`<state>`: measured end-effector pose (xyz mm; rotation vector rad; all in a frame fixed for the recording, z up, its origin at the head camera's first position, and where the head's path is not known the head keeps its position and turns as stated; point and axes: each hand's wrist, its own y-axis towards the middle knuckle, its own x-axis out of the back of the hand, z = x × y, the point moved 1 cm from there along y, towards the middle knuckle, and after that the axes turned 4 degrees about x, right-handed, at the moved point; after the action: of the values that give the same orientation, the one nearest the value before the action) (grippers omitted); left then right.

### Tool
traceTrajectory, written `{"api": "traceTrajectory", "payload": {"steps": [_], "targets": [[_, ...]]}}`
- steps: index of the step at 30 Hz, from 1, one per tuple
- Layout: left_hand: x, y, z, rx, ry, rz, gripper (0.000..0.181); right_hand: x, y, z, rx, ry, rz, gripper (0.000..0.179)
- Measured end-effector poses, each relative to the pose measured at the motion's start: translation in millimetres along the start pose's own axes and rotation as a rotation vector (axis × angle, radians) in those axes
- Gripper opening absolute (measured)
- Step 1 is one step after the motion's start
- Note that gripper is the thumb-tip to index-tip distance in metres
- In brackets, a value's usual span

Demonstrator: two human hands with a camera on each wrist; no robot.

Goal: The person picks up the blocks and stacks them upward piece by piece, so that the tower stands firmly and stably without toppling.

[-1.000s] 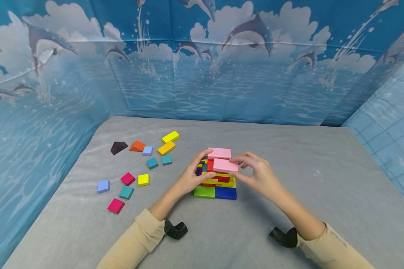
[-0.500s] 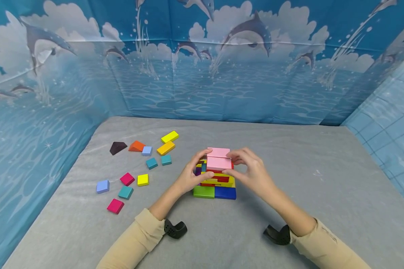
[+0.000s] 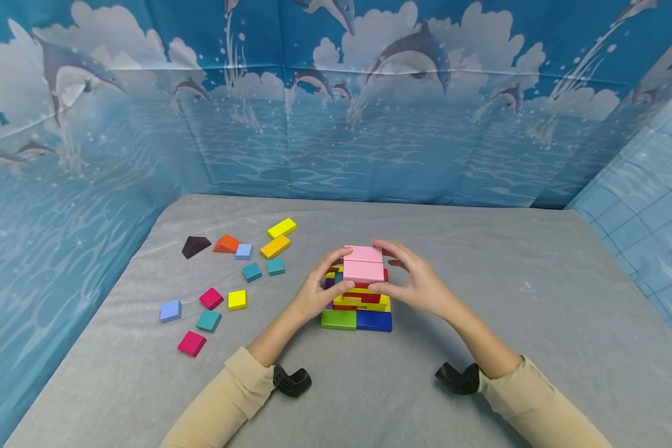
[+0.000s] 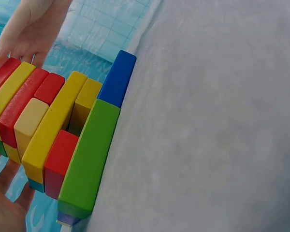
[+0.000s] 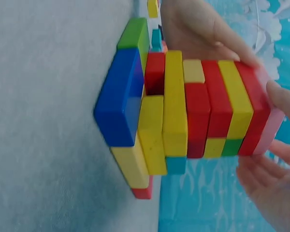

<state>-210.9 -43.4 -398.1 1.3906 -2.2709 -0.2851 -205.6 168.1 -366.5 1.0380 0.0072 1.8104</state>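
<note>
A tower of coloured wooden blocks (image 3: 374,320) stands on the cloth, with green and blue blocks at its front base. Two pink blocks (image 3: 363,272) lie side by side on top, front and back. My left hand (image 3: 316,291) holds their left side, thumb at the near corner and forefinger at the far one. On the opposite side my right hand (image 3: 422,283) spans both pink blocks between thumb and forefinger. Red, yellow and cream layers (image 5: 193,71) show below the pink edge in the right wrist view. The left wrist view shows a green block (image 4: 89,159) at the base.
Loose blocks lie left of the tower: yellow (image 3: 282,228), orange-yellow (image 3: 275,247), orange (image 3: 226,243), a dark wedge (image 3: 195,246), teal (image 3: 209,320), crimson (image 3: 191,343) and light blue (image 3: 170,311). A dolphin-print curtain (image 3: 336,149) hangs behind the grey cloth (image 3: 537,311).
The front pink block has moved left in my right hand and now lines up with the back one. My right forefinger has shifted to the far corner. My left hand has stayed in place.
</note>
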Motion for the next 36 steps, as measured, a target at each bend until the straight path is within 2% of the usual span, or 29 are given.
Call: {"api": "traceTrajectory", "payload": {"steps": [3, 7, 10, 12, 14, 17, 21, 23, 25, 27, 29, 36], "targets": [[0.0, -0.4, 0.7, 0.004, 0.013, 0.002, 0.056, 0, 0.9, -7, -0.013, 0.080, 0.020, 0.066], [-0.4, -0.5, 4.0, -0.012, 0.043, -0.001, 0.061, 0, 1.8, -9, -0.012, 0.121, 0.025, 0.064], [0.0, 0.9, 16.7, -0.016, 0.067, 0.015, 0.067, 0, 2.5, -10, -0.013, 0.142, 0.026, 0.064], [3.0, 1.8, 25.5, 0.012, 0.098, 0.039, 0.073, 1, 2.9, -10, -0.016, 0.151, 0.026, 0.063], [10.8, 2.0, 33.2, 0.051, 0.137, 0.055, 0.079, 1, 3.1, -10, -0.026, 0.158, 0.027, 0.063], [31.8, 1.1, 35.4, 0.096, 0.258, 0.034, 0.082, 2, 3.1, -9, -0.052, 0.154, 0.031, 0.064], [67.3, -4.6, 42.2, 0.151, 0.542, -0.054, 0.071, 2, 2.7, -9, -0.075, 0.161, 0.035, 0.064], [82.9, -10.4, 48.2, 0.216, 0.687, -0.077, 0.065, 2, 2.6, -9, -0.080, 0.174, 0.037, 0.064], [95.3, -16.7, 54.4, 0.286, 0.785, -0.086, 0.059, 2, 2.5, -10, -0.078, 0.182, 0.040, 0.063], [103.9, -22.2, 58.8, 0.339, 0.835, -0.090, 0.053, 2, 2.8, -10, -0.074, 0.187, 0.045, 0.063], [108.9, -26.0, 61.2, 0.359, 0.853, -0.101, 0.047, 2, 3.2, -10, -0.067, 0.189, 0.049, 0.064], [112.8, -29.9, 64.0, 0.345, 0.856, -0.119, 0.035, 2, 3.5, -11, -0.059, 0.206, 0.061, 0.064]]}}
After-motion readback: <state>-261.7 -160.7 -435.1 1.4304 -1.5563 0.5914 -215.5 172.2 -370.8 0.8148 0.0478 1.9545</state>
